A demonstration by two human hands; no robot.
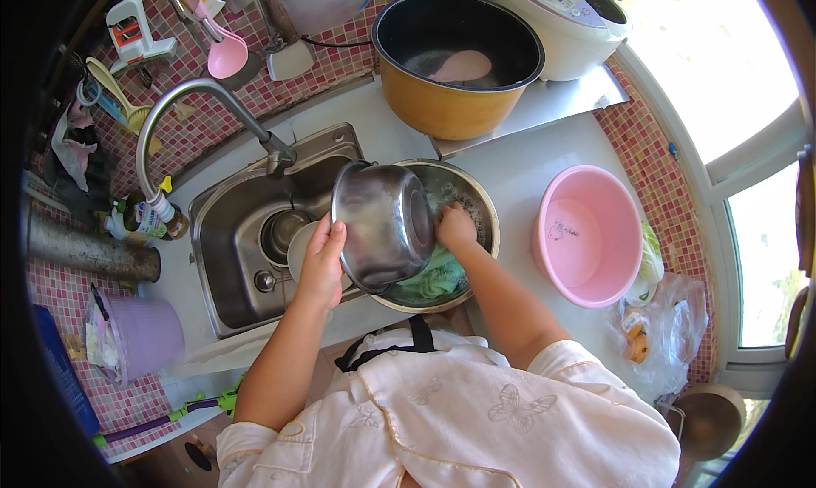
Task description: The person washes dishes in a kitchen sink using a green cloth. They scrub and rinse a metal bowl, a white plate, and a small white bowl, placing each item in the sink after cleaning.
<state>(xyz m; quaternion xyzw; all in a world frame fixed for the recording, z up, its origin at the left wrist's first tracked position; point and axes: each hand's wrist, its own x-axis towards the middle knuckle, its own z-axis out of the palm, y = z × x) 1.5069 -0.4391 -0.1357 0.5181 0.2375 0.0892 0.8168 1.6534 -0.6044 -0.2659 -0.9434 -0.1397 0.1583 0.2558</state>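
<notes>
A stainless-steel pot (382, 223) is tipped on its side, its base turned to the right. My left hand (326, 261) grips its rim, thumb on the outer wall. Below the pot is a wide metal basin (488, 198) of sudsy water with a green cloth (440, 274) in it. My right hand (456, 225) is over the basin beside the pot's base, fingers bent. Its fingertips are hidden, so I cannot tell whether they hold cloth.
To the left is a steel sink (239, 191) with bowls (299, 249) inside, under a curved faucet (185, 89). A large yellow-brown pot (440, 108) and a rice cooker (561, 35) stand behind. At right are a pink tub (590, 249) and a plastic bag (676, 335).
</notes>
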